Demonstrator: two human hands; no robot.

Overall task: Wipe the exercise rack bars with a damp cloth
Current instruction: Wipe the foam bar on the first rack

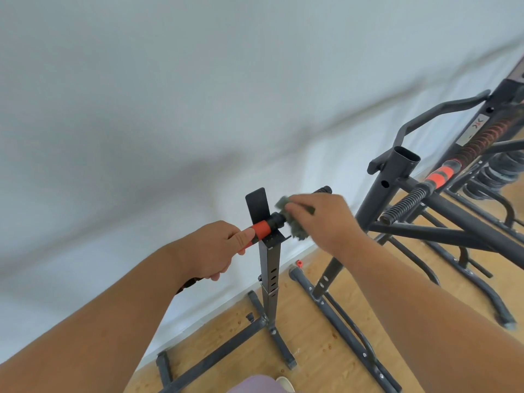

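Observation:
A bar with an orange grip and a black ribbed end lies in the cradle of a black square upright stand. My left hand grips the orange section of the bar just left of the stand. My right hand holds a grey-green cloth wrapped around the bar just right of the cradle. The part of the bar under the cloth is hidden.
A second black rack with an open tube top stands at right, holding another ribbed bar with an orange band. Weight plates sit behind it. Rack feet spread over the wooden floor. A white wall runs close behind.

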